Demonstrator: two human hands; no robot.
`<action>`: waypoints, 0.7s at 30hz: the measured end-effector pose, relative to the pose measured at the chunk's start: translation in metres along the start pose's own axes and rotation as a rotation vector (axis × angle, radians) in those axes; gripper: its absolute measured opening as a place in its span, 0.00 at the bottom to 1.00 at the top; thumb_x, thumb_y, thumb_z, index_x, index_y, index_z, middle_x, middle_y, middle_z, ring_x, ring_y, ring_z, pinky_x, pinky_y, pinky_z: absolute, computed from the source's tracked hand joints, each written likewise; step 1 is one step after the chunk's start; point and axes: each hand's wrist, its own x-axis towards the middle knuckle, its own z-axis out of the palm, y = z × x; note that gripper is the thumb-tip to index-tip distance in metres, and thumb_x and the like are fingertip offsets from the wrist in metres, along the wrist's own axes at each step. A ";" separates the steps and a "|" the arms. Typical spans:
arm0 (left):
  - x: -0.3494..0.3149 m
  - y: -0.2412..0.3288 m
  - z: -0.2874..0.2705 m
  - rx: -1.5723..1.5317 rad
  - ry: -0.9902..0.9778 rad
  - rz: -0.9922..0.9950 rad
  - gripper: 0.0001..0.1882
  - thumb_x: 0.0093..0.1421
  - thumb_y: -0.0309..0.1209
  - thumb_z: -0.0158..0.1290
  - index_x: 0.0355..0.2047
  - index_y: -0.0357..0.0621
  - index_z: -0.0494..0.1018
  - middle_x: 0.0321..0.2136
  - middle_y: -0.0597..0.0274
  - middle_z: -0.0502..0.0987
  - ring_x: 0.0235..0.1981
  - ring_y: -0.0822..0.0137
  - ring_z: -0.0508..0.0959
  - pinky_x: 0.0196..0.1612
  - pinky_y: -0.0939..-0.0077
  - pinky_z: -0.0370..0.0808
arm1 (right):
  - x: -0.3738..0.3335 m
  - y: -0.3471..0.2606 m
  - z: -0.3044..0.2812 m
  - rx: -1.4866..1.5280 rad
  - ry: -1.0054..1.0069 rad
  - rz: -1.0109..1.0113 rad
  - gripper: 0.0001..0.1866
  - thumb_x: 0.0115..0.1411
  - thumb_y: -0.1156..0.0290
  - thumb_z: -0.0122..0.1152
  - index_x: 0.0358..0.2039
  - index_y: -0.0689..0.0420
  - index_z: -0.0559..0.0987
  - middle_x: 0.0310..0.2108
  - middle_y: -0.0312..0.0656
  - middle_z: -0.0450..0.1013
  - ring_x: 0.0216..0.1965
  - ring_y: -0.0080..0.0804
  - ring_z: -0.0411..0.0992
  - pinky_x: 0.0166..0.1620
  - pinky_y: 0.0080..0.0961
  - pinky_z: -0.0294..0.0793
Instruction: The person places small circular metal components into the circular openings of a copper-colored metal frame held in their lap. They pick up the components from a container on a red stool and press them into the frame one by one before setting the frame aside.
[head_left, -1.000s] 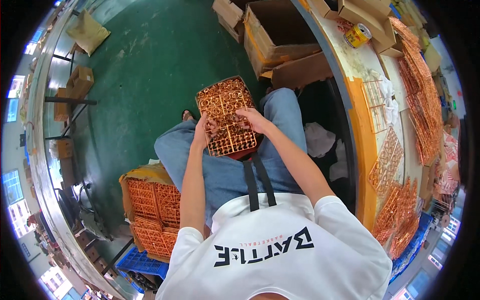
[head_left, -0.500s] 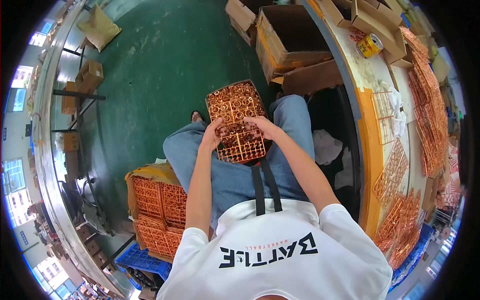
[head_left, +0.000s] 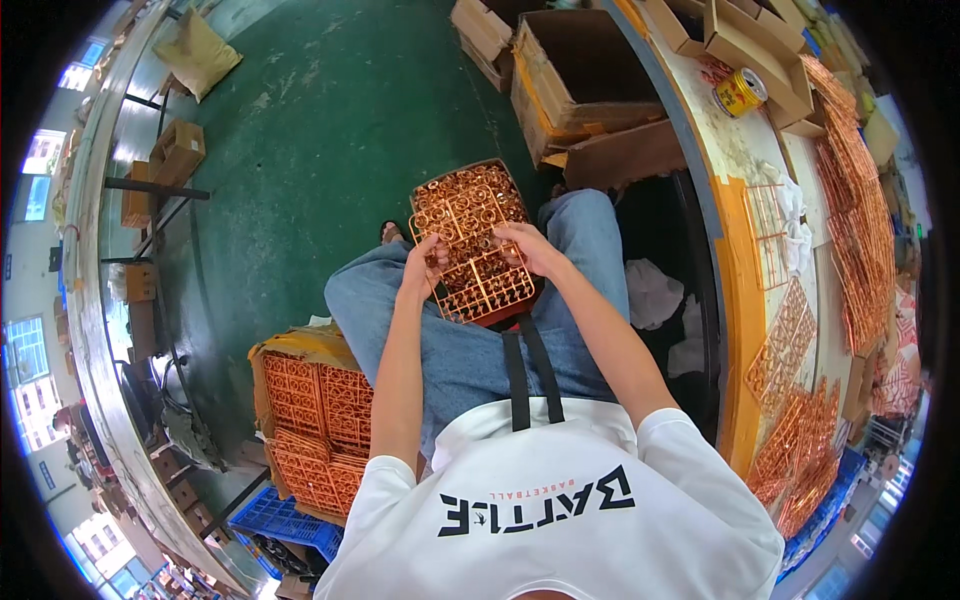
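Both my hands grip a copper-coloured grid frame point(head_left: 487, 287) with rings set in its far part, like a moulded sprue. My left hand point(head_left: 427, 264) has its fingers curled round the left edge, and my right hand point(head_left: 532, 248) pinches the right side. The frame lies tilted over a box of loose copper-coloured rings point(head_left: 508, 183), which rests at my lap between my knees. Some fingertips are hidden among the bars and rings.
A carton stacked with copper-coloured frames point(head_left: 318, 420) stands by my left leg, beside a blue plastic crate point(head_left: 285, 525). To the right, a workbench point(head_left: 735, 330) holds more frames point(head_left: 857, 210) and a yellow can point(head_left: 740, 92). A large open carton point(head_left: 565, 105) stands ahead.
The frame has turned slightly anticlockwise, its right side moving away from me. My right hand has shifted a little to the right. The box stays almost in place.
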 end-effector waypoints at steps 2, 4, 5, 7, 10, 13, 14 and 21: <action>0.000 -0.001 0.001 -0.022 0.003 -0.022 0.09 0.62 0.34 0.48 0.29 0.42 0.66 0.21 0.68 0.64 0.22 0.77 0.65 0.23 0.85 0.67 | -0.001 -0.001 0.000 -0.028 0.029 -0.033 0.08 0.58 0.65 0.55 0.26 0.53 0.72 0.21 0.30 0.67 0.17 0.14 0.61 0.18 0.13 0.59; -0.001 -0.003 0.001 -0.023 0.004 -0.017 0.10 0.62 0.35 0.48 0.29 0.42 0.66 0.21 0.68 0.64 0.22 0.76 0.66 0.23 0.85 0.67 | -0.002 -0.002 0.001 -0.072 0.055 -0.029 0.10 0.59 0.63 0.57 0.26 0.54 0.72 0.20 0.28 0.66 0.17 0.12 0.61 0.16 0.11 0.56; -0.001 -0.003 0.001 -0.025 0.006 -0.019 0.10 0.62 0.35 0.48 0.29 0.42 0.66 0.21 0.68 0.64 0.22 0.76 0.66 0.23 0.85 0.67 | -0.004 -0.002 0.002 -0.072 0.056 -0.025 0.10 0.59 0.63 0.57 0.26 0.54 0.72 0.20 0.28 0.66 0.17 0.12 0.61 0.16 0.11 0.56; 0.001 -0.003 0.002 -0.085 -0.003 -0.018 0.10 0.62 0.35 0.47 0.28 0.42 0.66 0.21 0.68 0.64 0.21 0.76 0.66 0.23 0.84 0.66 | -0.005 -0.002 0.002 -0.051 0.054 -0.001 0.11 0.60 0.61 0.55 0.24 0.53 0.71 0.19 0.28 0.66 0.17 0.14 0.62 0.16 0.12 0.56; 0.002 -0.004 0.000 -0.140 0.016 -0.007 0.11 0.62 0.36 0.47 0.28 0.42 0.65 0.21 0.68 0.64 0.22 0.76 0.66 0.22 0.84 0.66 | -0.002 0.000 0.002 0.129 -0.068 0.021 0.13 0.61 0.60 0.53 0.25 0.54 0.71 0.19 0.30 0.66 0.17 0.16 0.62 0.16 0.14 0.56; 0.001 -0.005 -0.001 -0.128 0.045 0.016 0.10 0.62 0.36 0.47 0.28 0.43 0.65 0.21 0.69 0.64 0.21 0.75 0.65 0.22 0.84 0.65 | 0.001 0.001 -0.003 0.222 -0.050 0.072 0.12 0.62 0.59 0.50 0.27 0.54 0.70 0.20 0.31 0.65 0.17 0.18 0.62 0.16 0.15 0.58; 0.000 -0.006 0.000 -0.126 0.059 0.031 0.10 0.62 0.36 0.47 0.28 0.43 0.65 0.21 0.69 0.64 0.21 0.75 0.65 0.22 0.84 0.65 | 0.001 0.002 -0.008 0.284 -0.101 0.087 0.12 0.62 0.60 0.50 0.28 0.54 0.70 0.20 0.32 0.65 0.17 0.18 0.61 0.17 0.15 0.59; 0.005 -0.003 -0.009 -0.188 0.089 0.097 0.10 0.62 0.36 0.47 0.28 0.44 0.65 0.20 0.68 0.64 0.21 0.76 0.65 0.22 0.84 0.65 | 0.011 0.006 -0.007 0.171 0.064 -0.091 0.11 0.59 0.63 0.56 0.25 0.55 0.70 0.16 0.32 0.64 0.16 0.19 0.63 0.18 0.16 0.63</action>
